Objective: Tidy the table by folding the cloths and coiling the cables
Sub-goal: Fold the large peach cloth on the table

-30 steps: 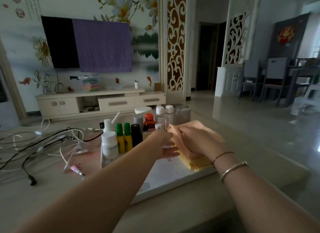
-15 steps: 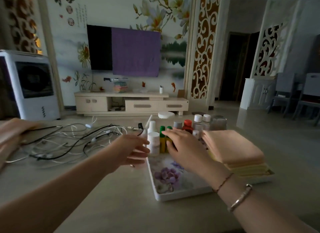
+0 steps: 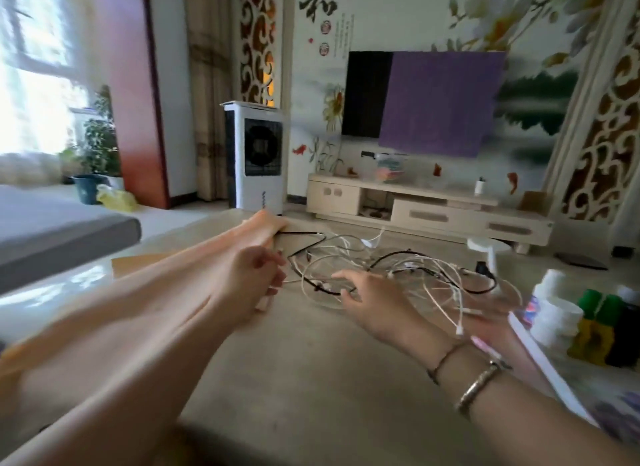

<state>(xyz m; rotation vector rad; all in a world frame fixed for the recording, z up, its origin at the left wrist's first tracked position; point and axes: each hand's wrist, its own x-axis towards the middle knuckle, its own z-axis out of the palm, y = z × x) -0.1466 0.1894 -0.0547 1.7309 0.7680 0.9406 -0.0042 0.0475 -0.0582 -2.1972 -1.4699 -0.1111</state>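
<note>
A tangle of white and black cables [image 3: 408, 275] lies spread on the beige table [image 3: 311, 368]. My right hand [image 3: 367, 299] rests on the tangle's near edge with fingers spread, touching a black cable. At the tangle's left edge my left hand [image 3: 249, 282] has loosely curled fingers against a white cable's end. Beyond it another person's hand [image 3: 266, 224] holds the end of a black cable. An orange cloth [image 3: 138, 261] lies flat under the arms at the left.
A white tray [image 3: 540, 358] with several bottles [image 3: 557, 320] stands at the right edge. A small pink item [image 3: 485, 347] lies beside the tray. A grey cushion [image 3: 52, 230] sits at the left. A TV cabinet and an air cooler stand behind the table.
The view has swung left from the tray and folded cloths to the cables. Both my hands left the tray area and reached the cable tangle.
</note>
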